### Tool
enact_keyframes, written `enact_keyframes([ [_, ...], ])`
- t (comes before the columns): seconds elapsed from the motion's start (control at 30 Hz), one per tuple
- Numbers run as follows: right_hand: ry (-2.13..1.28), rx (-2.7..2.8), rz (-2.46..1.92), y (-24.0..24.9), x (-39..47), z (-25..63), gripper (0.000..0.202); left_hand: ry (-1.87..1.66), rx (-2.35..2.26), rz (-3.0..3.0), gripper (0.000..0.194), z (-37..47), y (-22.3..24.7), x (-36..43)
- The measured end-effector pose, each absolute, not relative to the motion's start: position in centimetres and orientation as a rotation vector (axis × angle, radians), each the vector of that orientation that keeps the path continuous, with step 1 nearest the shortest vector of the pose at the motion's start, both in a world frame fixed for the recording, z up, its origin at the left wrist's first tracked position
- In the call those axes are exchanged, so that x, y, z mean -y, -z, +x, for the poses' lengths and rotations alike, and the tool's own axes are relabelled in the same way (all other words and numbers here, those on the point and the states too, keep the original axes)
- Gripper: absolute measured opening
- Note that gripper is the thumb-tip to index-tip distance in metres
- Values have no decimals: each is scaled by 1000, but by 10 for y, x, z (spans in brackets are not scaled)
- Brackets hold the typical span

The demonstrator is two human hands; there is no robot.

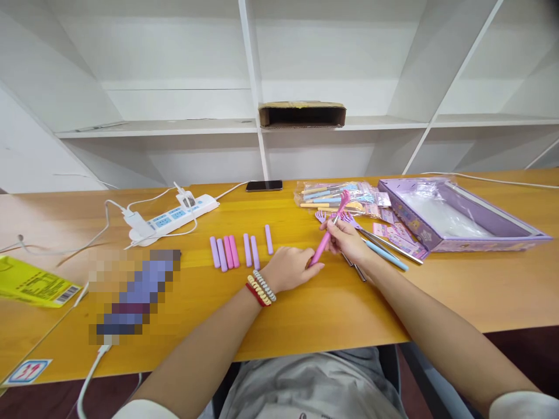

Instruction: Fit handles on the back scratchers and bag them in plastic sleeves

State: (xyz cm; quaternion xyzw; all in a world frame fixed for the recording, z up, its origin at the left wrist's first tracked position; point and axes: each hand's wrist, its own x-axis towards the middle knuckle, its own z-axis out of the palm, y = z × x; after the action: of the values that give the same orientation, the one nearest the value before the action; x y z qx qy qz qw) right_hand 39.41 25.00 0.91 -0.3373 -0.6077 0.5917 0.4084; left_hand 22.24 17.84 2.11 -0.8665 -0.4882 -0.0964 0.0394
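A pink back scratcher (322,249) with a claw-shaped head and a short metal rod slants upward between my hands. My left hand (290,269), with bracelets at the wrist, is closed around the lower end of its pink handle. Higher up, near the rod, the fingers of my right hand (343,237) pinch it. Under and beside the right hand lie purple claw heads (350,219), bare metal rods (395,249) and a blue handle (386,255). Left of my hands, several purple tubes (215,252) and pink tubes (234,251) lie in a loose row.
Bagged scratchers (336,195) lie at the back, beside an open purple box (463,241) with clear plastic inside. A phone (264,185), a white power strip (174,220) with cables, a blurred-out device (140,291) and a yellow packet (32,282) are also on the table. White shelves (183,125) rise behind.
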Motion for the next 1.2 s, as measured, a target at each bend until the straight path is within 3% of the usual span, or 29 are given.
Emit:
enact_keyframes([
  [0.23,-1410,1249,-854,-12,-259,403,42,310,1523,-2591,39,220,-21,-181],
  [0.7,-1328,1507,-920,-12,-242,386,44,160,1512,-2530,48,222,-17,-183],
  [1.0,-1379,1774,-795,-11,-230,382,34,380,1602,-2592,44,219,-21,-182],
  [1.2,-1317,1380,-848,-19,-249,402,37,594,1730,-2511,37,204,-27,-188],
])
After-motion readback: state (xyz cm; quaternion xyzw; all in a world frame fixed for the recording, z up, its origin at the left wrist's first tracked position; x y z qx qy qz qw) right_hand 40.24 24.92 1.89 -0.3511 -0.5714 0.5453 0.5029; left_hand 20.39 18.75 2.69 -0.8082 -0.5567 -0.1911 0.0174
